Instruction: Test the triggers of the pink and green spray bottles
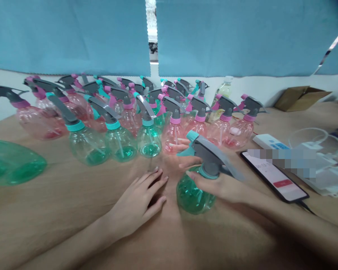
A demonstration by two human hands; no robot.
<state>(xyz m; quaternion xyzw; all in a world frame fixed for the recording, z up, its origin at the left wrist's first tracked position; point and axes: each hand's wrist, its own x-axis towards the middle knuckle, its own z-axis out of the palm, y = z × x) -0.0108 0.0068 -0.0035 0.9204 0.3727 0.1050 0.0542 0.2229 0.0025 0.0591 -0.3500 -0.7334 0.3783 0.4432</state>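
Note:
A green spray bottle [195, 195] with a turquoise collar and a grey trigger head stands upright in front of me. My right hand [221, 187] holds it near the neck, thumb at the front and the other fingers reaching past the far side, partly hidden. Flat on the table to its left lies my left hand [135, 204], open and with nothing in it. Just beyond that hand is a row of green spray bottles, the nearest being a clear green one [149, 144] with a turquoise collar. A pink spray bottle [173, 137] stands close behind my right fingers.
Several more pink and green spray bottles [45, 122] crowd the back of the wooden table [81, 213]. A green bottle body [14, 163] lies at the left edge. On the right are a phone [270, 174], a white power strip [273, 144] with cables and a cardboard box [298, 99].

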